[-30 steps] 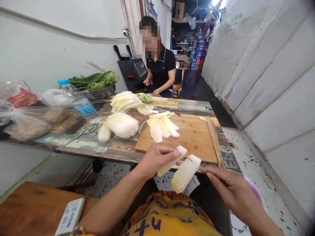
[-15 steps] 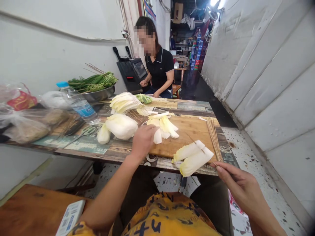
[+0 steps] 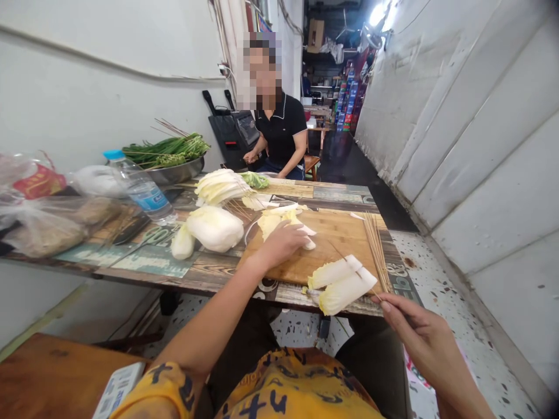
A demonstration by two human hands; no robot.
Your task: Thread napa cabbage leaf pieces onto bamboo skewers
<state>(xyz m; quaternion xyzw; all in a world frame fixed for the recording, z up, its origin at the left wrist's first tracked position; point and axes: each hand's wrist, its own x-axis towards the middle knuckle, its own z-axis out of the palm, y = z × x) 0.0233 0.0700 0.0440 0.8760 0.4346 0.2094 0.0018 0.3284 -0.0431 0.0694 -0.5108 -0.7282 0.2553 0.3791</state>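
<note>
Above the near right part of the cutting board, as seen in the head view, two cut cabbage leaves are held out on a thin skewer. The skewer is passed through their white ends, and their yellowish, frilled ends are pointed to the left; whether the board is touched by them cannot be told. The skewer's near end is pinched between the thumb and fingers of the right hand, just off the board's near right corner, with the fingertips closed on it.

On the board's left part, loose leaf pieces are heaped, and the left hand is laid over them, with its fingers bent downward. Because the fingertips are hidden among the pieces, how far they are parted, and whether a piece is gripped, cannot be told.

Along the board's right edge, a bundle of bare skewers is laid. To the left of the board, a pale cabbage head is set on the table, with a smaller piece just beside it. Beyond the board's far left corner, skewered leaves are piled. Farther left of the board, scissors and a water bottle are placed. Beyond the board, across the table, a person in a black shirt is seated.
</note>
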